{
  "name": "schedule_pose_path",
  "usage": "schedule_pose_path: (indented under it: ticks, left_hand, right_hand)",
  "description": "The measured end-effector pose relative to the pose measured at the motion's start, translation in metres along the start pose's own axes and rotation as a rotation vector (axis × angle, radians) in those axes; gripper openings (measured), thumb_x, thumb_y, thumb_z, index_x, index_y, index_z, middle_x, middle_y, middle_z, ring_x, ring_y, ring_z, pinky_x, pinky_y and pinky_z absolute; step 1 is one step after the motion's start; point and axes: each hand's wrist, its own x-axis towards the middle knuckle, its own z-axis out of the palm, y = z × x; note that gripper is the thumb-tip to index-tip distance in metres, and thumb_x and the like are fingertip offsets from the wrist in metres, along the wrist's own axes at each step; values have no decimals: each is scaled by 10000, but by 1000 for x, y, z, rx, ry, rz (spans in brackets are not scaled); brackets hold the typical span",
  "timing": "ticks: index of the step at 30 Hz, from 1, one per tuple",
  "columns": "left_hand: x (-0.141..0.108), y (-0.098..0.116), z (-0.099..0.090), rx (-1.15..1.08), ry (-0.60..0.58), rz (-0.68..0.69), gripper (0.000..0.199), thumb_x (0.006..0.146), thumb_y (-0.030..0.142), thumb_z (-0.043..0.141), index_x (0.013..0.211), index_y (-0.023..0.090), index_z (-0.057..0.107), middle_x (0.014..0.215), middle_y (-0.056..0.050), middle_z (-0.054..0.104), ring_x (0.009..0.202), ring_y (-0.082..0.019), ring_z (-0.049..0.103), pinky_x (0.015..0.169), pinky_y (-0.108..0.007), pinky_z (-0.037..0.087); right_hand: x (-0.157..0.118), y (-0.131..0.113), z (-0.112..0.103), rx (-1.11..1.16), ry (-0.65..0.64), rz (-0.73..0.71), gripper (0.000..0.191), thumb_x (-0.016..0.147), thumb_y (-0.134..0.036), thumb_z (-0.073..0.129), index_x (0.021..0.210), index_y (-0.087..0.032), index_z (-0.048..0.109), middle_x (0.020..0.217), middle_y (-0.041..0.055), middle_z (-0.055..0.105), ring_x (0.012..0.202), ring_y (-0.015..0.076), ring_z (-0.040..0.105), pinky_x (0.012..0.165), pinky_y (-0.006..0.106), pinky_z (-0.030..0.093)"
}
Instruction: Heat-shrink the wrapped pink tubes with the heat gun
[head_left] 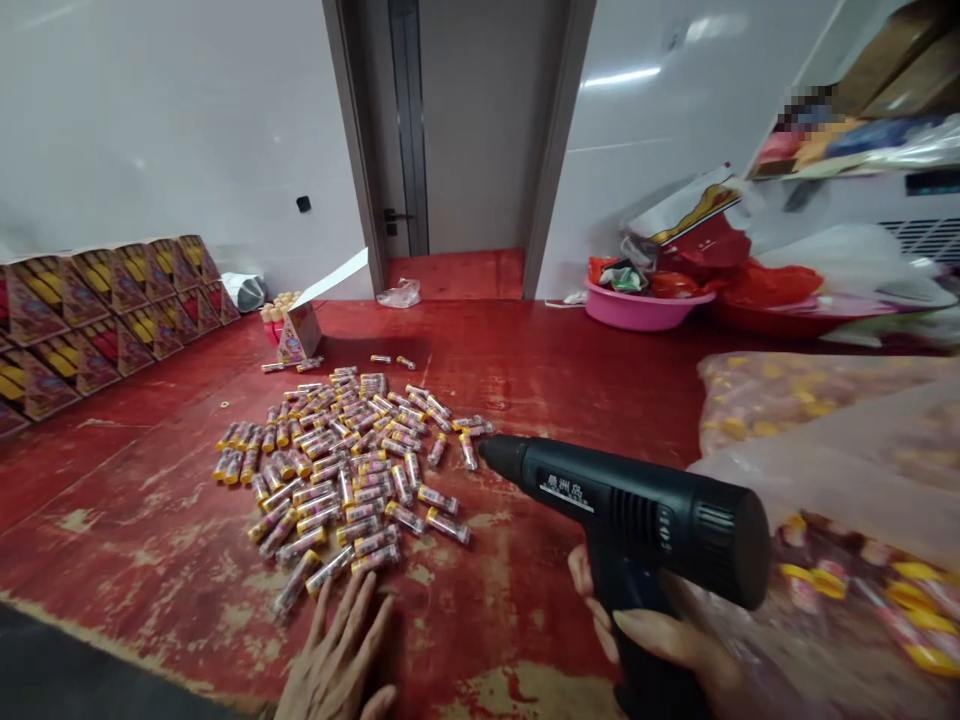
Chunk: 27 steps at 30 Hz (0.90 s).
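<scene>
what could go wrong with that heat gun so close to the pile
If it is running, the black heat gun in the right hand aims its nozzle at the edge of the pile of wrapped tubes, which could scorch them. The plastic bag lies beside it, so a swing could melt it. The left hand, at the pile's near edge, could get burned if the nozzle turns.

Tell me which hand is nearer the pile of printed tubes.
Left. The left hand sits just below the pile of printed tubes, its fingers almost at the near edge; the right hand, gripping a black heat gun, is farther off to the pile's lower right.
</scene>
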Motion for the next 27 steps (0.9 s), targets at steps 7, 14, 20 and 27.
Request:
schedule_pose_path:
  ticks: [7, 14, 20, 27]
  left_hand:
    - [34, -25, 45, 56, -16, -187, 596, 910, 509, 442, 1404, 181, 385, 1468, -122, 378, 1385, -299, 277, 1157, -536, 111]
    - [48, -37, 39, 91, 59, -281, 473, 930, 379, 442, 1326, 125, 486, 1450, -158, 394, 1396, -327, 239, 1140, -590, 149]
    - [10, -31, 41, 110, 47, -425, 487, 921, 358, 405, 1333, 110, 483, 1425, -167, 430, 1414, -351, 156, 1122, -640, 84]
    - [5, -17, 46, -14, 132, -417, 569, 902, 305, 448, 1430, 129, 330, 1511, -170, 274, 1414, -330, 177, 1154, -550, 88]
  right_hand:
    - [37, 40, 7, -5, -244, -39, 358, 687, -420, 675, 946, -182, 612, 736, 24, 563, 594, 156, 516, 522, 261, 401]
    - [83, 9, 31, 13, -378, -140, 336, 617, -350, 719, 882, -154, 654, 728, 40, 617, 521, 152, 544, 474, 250, 396]
    - [143, -15, 59, 51, -217, -217, 245, 687, -343, 677, 811, -135, 643, 593, 18, 564, 503, 133, 503, 440, 217, 371]
    - [81, -7, 78, -15, -386, -42, 299, 652, -343, 694, 880, -155, 641, 635, 23, 595, 538, 142, 528, 483, 226, 406]
